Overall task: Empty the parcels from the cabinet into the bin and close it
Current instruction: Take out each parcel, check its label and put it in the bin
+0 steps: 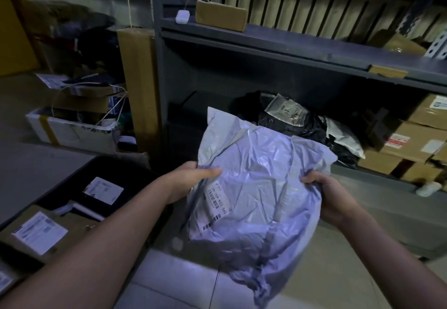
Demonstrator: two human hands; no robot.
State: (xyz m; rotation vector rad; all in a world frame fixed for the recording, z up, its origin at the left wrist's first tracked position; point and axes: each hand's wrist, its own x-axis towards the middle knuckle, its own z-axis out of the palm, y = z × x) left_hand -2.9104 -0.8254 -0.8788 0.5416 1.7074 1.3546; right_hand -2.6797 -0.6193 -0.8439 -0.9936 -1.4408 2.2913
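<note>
A large grey plastic mailer parcel [261,187] with a white barcode label hangs in front of the dark grey cabinet [266,42]. My left hand [193,178] grips its left edge, thumb laid over the top. My right hand [329,195] grips its right edge. Behind it, on the cabinet's lower shelf, lie black bagged parcels [297,119], one with a clear label pouch, and a white mailer [346,136]. The black bin [79,170] stands open at lower left, holding a labelled brown box [46,231] and a labelled dark parcel [104,190].
Brown cartons [411,144] fill the lower shelf's right side. A small carton [221,15] and a white device [182,17] sit on the cabinet top. A tall cardboard piece [140,86] leans at the cabinet's left, with cluttered boxes [72,124] beyond. Tiled floor lies below.
</note>
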